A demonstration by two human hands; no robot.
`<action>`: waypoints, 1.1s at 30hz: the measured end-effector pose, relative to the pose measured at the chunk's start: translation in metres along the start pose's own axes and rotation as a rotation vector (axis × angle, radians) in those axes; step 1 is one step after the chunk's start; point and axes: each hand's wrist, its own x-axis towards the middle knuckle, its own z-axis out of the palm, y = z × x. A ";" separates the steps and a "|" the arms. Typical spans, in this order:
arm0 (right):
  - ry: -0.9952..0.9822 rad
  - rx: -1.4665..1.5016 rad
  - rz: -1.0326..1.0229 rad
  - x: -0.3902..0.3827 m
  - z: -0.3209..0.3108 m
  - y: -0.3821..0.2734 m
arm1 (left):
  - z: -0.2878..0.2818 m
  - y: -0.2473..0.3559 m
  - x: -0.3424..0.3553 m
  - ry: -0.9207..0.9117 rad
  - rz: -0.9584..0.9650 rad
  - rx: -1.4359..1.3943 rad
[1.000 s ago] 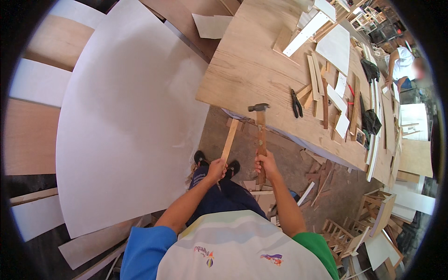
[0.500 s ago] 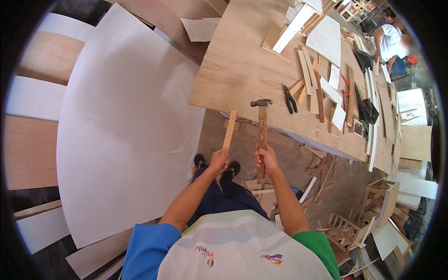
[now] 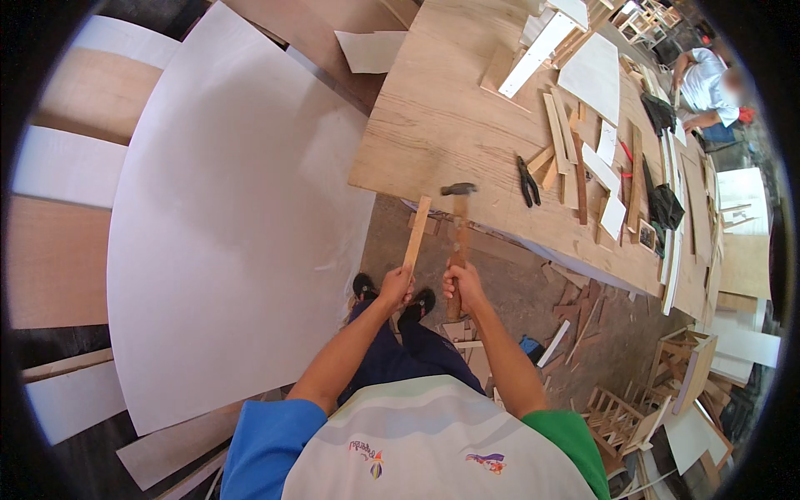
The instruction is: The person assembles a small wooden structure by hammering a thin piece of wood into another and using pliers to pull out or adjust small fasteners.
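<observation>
My left hand (image 3: pixel 395 288) is closed round the lower end of a short light wooden strip (image 3: pixel 420 227), held upright in the picture. Just to its right, my right hand (image 3: pixel 460 284) grips a wooden-handled claw hammer (image 3: pixel 457 189); the handle is a little blurred and the dark head appears over the plywood table's (image 3: pixel 425 125) edge. On that table, right of the hammer head, lie black-handled pliers (image 3: pixel 527 182) among loose wood strips (image 3: pixel 557 133).
A big white curved panel (image 3: pixel 208 233) fills the left, over other boards. A white-edged wooden frame (image 3: pixel 529 58) stands on the table. Offcuts (image 3: pixel 583 308) litter the floor at my right, beside small wooden frames (image 3: pixel 683 368). A co-worker in white (image 3: pixel 705 87) is at the upper right.
The hammer and wooden strip shift slightly within the view, still gripped. The co-worker at the upper right has changed arm position.
</observation>
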 end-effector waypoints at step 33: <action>-0.041 -0.007 -0.033 -0.018 0.027 0.000 | -0.032 0.020 -0.009 0.011 0.047 -0.037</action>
